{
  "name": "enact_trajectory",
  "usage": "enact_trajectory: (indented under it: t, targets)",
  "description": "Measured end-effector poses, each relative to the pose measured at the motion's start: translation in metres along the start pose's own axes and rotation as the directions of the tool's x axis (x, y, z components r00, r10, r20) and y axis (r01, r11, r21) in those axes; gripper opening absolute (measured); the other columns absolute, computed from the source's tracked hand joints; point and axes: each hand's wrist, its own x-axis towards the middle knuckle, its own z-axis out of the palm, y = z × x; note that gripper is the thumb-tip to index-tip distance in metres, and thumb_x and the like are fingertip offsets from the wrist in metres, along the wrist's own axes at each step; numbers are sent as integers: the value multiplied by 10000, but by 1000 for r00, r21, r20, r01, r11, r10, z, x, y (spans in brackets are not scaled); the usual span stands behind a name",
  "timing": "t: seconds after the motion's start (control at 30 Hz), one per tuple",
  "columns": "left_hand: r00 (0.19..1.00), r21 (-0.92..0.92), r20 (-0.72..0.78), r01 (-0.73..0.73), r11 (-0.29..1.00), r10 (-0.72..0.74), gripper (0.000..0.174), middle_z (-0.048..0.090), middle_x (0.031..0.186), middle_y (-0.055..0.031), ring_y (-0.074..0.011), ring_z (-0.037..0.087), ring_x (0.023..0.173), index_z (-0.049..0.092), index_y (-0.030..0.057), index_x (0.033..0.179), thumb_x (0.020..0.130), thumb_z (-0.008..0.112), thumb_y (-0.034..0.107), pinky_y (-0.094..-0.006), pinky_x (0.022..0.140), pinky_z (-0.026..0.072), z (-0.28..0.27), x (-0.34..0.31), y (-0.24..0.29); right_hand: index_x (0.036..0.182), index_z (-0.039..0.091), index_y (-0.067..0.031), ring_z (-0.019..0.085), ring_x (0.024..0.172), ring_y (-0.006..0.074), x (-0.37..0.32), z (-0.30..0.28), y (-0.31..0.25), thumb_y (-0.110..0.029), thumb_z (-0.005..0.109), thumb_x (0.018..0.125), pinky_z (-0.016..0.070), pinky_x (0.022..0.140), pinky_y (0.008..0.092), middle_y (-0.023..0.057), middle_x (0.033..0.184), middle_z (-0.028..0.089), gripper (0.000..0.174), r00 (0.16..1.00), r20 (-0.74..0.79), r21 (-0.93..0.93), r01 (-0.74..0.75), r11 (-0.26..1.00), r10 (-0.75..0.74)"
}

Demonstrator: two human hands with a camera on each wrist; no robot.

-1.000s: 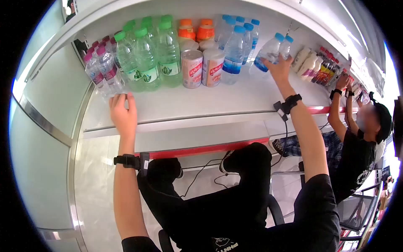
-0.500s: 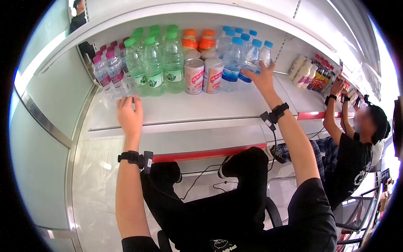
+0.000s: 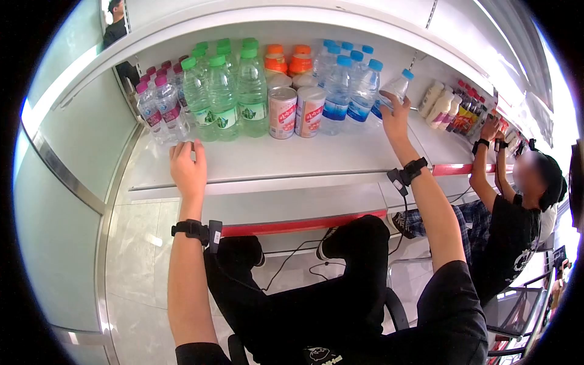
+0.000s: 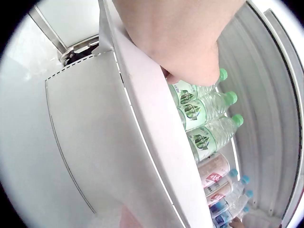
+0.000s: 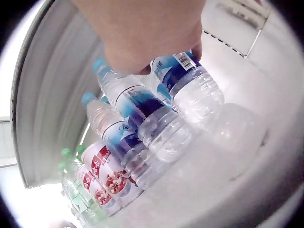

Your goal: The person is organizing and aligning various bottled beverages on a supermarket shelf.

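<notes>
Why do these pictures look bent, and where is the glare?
Head: the upper shelf bows, likely from a wide lens; the floor shows a glint. Left wrist: black corners, but green bottles look fairly clear. Right wrist: lower-left glare washes them out; the held bottle gleams near its base.

Water bottle (image 3: 400, 87): partly covered by the right grip (image 3: 395, 121); from that wrist, the cap is lost behind it.
Left grip (image 3: 188, 164): cut off by the top edge in its own wrist view; what's beneath, I can't make out.
Orange-capped bottles (image 3: 300, 64): lower parts hidden behind the cans (image 3: 282, 115).
Can print: too small to read in the head view.
Neighbour in black (image 3: 511, 228): face blurred.
</notes>
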Motion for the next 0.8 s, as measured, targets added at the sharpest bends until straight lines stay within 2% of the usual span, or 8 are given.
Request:
enact_trajectory:
  t: [0.07, 0.2, 0.27, 0.37, 0.5, 0.6, 0.7, 0.8]
  targets:
    - [1000, -4, -4, 4, 1000, -4, 257, 627, 813, -98, -319, 569, 837, 610, -1, 745, 920, 607, 189, -434, 715, 465, 0, 0, -1, 1263, 632, -205, 285, 1347, 497, -4, -3, -3, -110, 607, 845, 341, 1105, 477, 343, 1400, 290, 429, 994, -102, 19, -46, 999, 48]
    - [1000, -6, 12, 19, 1000, -19, 253, 623, 818, -100, -323, 566, 837, 609, -1, 759, 927, 599, 188, -433, 722, 464, 2, -1, -2, 1270, 631, -223, 303, 1340, 496, 2, -6, 23, -53, 636, 818, 394, 1064, 470, 355, 1358, 351, 483, 987, -151, -74, -59, 995, 48]
    - [1000, -2, 18, 10, 1000, -10, 250, 622, 819, -101, -324, 565, 839, 609, -2, 764, 927, 599, 187, -433, 726, 464, 2, -1, -3, 1271, 633, -240, 358, 1305, 493, 5, -5, 31, -62, 644, 825, 432, 1029, 462, 360, 1331, 382, 481, 979, -198, -139, -73, 988, 44]
    - [1000, 2, 15, -1, 1000, 1, 244, 621, 821, -104, -325, 564, 843, 610, -4, 771, 927, 599, 184, -432, 731, 463, 2, -1, -5, 1251, 643, -252, 405, 1270, 491, 4, -6, 15, -50, 650, 820, 444, 1021, 460, 345, 1349, 364, 476, 972, -230, -150, -86, 985, 50]
    - [1000, -5, 21, 19, 1000, -19, 242, 623, 834, -106, -324, 565, 851, 609, -6, 774, 926, 599, 181, -433, 735, 463, 2, -2, -3, 1233, 651, -258, 417, 1267, 487, 7, -1, 1, -42, 660, 814, 440, 1029, 468, 321, 1364, 350, 471, 976, -214, -126, -52, 991, 24]
    - [998, -2, 47, 30, 1000, -30, 236, 622, 841, -108, -324, 565, 858, 616, -9, 787, 927, 594, 179, -435, 738, 464, 1, -1, -4, 1222, 650, -241, 421, 1279, 485, 6, 5, -9, -39, 672, 819, 461, 1011, 471, 281, 1398, 338, 451, 987, -153, -205, 23, 979, -56]
    - [999, -2, 34, 19, 1000, -19, 223, 627, 850, -111, -324, 566, 860, 628, -12, 802, 923, 595, 172, -433, 741, 466, 1, -1, -4, 1212, 651, -225, 429, 1282, 478, 5, 8, -12, -33, 673, 819, 466, 1012, 466, 261, 1427, 327, 438, 990, -101, -172, 79, 982, -97]
    - [999, 7, 32, 16, 1000, -16, 209, 633, 851, -116, -327, 566, 855, 636, -14, 810, 916, 597, 162, -434, 740, 467, 2, -2, -5, 1208, 648, -217, 418, 1306, 475, 3, 8, -13, -26, 676, 820, 461, 1022, 466, 258, 1458, 310, 434, 997, -64, -114, 35, 993, -42]
